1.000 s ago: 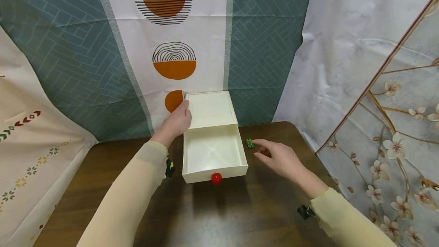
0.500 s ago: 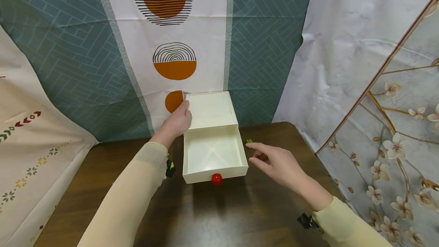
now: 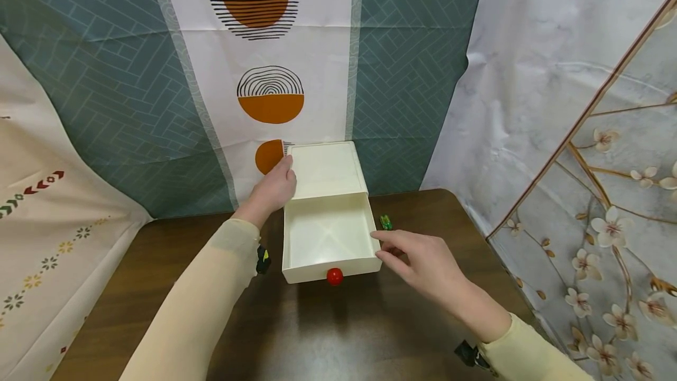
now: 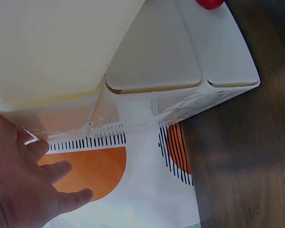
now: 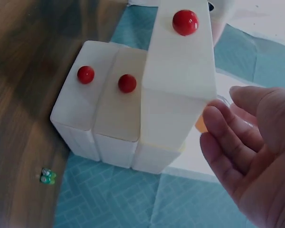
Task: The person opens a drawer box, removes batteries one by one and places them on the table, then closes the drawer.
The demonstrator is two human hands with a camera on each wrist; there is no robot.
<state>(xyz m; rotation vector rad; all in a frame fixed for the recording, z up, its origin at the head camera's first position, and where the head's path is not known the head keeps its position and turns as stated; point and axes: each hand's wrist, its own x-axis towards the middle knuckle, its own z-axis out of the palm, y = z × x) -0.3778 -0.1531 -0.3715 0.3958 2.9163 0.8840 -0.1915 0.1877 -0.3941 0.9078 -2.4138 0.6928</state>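
Two hands: left hand (image 3: 274, 189) grips cabinet (image 3: 329, 170); right hand (image 3: 425, 260), loosely curved, beside drawer (image 3: 308, 272).

A trinket (image 3: 386, 223) lies right of the 3-drawer cabinet (image 3: 328, 170) on the table (image 3: 158, 257).

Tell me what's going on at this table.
A person is busy with a small white cabinet on a dark wooden table. Its top drawer is pulled out, while the two lower drawers are shut. The left hand rests against the cabinet's upper left edge. The right hand is at the open drawer's right side, holding nothing; whether it touches is unclear. A little green object lies right of the cabinet.
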